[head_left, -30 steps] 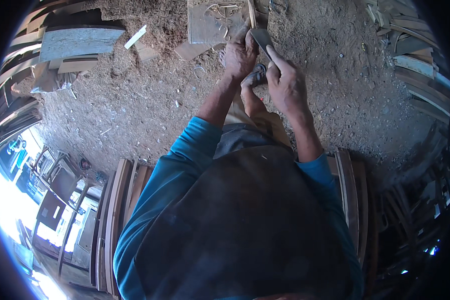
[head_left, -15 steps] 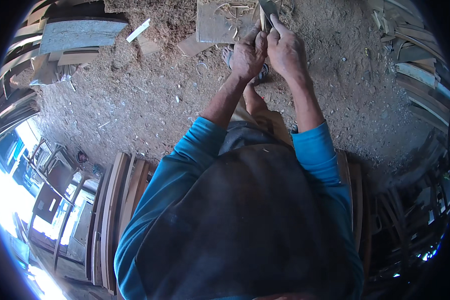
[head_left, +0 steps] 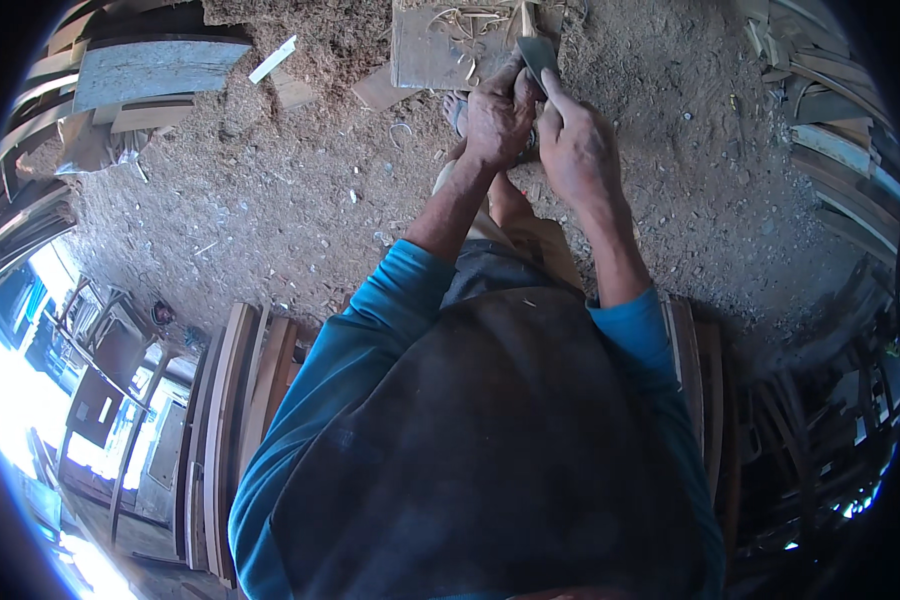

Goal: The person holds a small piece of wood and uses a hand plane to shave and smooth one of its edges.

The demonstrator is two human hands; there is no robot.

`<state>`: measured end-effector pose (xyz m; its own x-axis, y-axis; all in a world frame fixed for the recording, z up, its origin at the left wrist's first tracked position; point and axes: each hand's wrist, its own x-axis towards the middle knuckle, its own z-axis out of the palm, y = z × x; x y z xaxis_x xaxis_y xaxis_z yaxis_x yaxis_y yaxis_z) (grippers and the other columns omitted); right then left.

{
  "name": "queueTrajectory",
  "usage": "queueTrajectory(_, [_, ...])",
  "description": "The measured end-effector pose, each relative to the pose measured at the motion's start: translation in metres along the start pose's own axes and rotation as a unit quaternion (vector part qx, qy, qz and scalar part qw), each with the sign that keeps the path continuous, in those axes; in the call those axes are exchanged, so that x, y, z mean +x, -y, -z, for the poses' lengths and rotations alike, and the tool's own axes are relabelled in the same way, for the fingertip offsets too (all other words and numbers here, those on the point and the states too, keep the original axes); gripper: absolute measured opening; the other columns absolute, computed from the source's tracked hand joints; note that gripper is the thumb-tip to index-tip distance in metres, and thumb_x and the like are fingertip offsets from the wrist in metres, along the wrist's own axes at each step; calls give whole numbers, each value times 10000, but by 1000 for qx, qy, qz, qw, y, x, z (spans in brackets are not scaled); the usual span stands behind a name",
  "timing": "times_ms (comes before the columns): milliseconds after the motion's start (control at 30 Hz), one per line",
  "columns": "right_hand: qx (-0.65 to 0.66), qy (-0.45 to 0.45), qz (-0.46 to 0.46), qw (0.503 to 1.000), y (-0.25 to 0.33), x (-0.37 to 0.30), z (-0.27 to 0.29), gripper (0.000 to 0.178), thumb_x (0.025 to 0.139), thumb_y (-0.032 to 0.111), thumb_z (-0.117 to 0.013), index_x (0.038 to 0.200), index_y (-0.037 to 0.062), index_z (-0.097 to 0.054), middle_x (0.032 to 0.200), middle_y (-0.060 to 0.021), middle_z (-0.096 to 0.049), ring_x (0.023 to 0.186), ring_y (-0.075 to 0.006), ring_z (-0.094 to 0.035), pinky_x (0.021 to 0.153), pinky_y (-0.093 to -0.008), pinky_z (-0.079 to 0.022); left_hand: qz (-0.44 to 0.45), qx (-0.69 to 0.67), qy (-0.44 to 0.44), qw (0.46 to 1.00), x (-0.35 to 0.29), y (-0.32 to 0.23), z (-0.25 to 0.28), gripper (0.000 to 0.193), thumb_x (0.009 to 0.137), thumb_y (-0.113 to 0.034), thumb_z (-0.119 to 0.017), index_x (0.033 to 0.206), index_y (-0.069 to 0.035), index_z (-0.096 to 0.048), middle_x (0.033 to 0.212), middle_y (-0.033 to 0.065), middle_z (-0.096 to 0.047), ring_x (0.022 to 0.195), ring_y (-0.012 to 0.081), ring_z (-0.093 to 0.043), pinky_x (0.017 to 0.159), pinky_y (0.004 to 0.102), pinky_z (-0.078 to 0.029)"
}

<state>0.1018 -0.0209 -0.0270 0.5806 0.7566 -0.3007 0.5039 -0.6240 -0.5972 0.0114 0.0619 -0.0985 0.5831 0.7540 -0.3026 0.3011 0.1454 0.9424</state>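
Close in front of me, my left hand (head_left: 500,118) is closed around a slim pale wooden stick (head_left: 527,18), whose far end points away over a flat board. My right hand (head_left: 577,150) grips a knife with a broad dark blade (head_left: 538,56), its index finger stretched along the blade. That blade lies across the stick, just beyond my left fingers. The knife's handle is hidden inside my right hand. Under the stick, curled wood shavings (head_left: 470,18) are scattered on the wooden board (head_left: 425,60).
Sawdust and chips cover the ground (head_left: 270,215). A whitish plank (head_left: 160,72) rests on stacked wood at the far left, near a short white strip (head_left: 273,60). Timber (head_left: 835,150) is piled at right; upright boards (head_left: 232,420) stand by my left side. My sandalled foot (head_left: 456,112) is near the board.
My right hand has drawn the knife toward me, and the blade is now nearer my left fingers. More of the stick shows beyond it. My left hand has barely shifted.
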Motion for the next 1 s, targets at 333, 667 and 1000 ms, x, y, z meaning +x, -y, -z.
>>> queueTrajectory(333, [86,-20,-27,996,6,23,21,409,997,186,-547,1367,39,-644,1004,-315,-704,967,-433,-706,882,-484,-550,-37,9,-15,999,3,-6,3,462,1054,-236,-574,1453,-4,-552,1065,194,-756,946,170,-699,853,340,-561])
queueTrajectory(667, [-38,41,-6,998,5,-3,14,398,997,197,-575,1369,75,-645,884,-271,-684,855,-424,-712,776,-496,-576,-3,-13,-12,1000,-1,1,-3,344,1041,-192,-588,1343,-38,-648,995,151,-764,906,160,-710,810,339,-559])
queueTrajectory(1000, [43,-40,9,998,-5,40,6,439,1005,251,-513,1339,0,-648,1098,-288,-714,1016,-411,-713,927,-451,-562,-23,28,-22,999,-5,1,-2,448,1027,-224,-626,1411,4,-595,1048,167,-783,925,183,-742,826,340,-577])
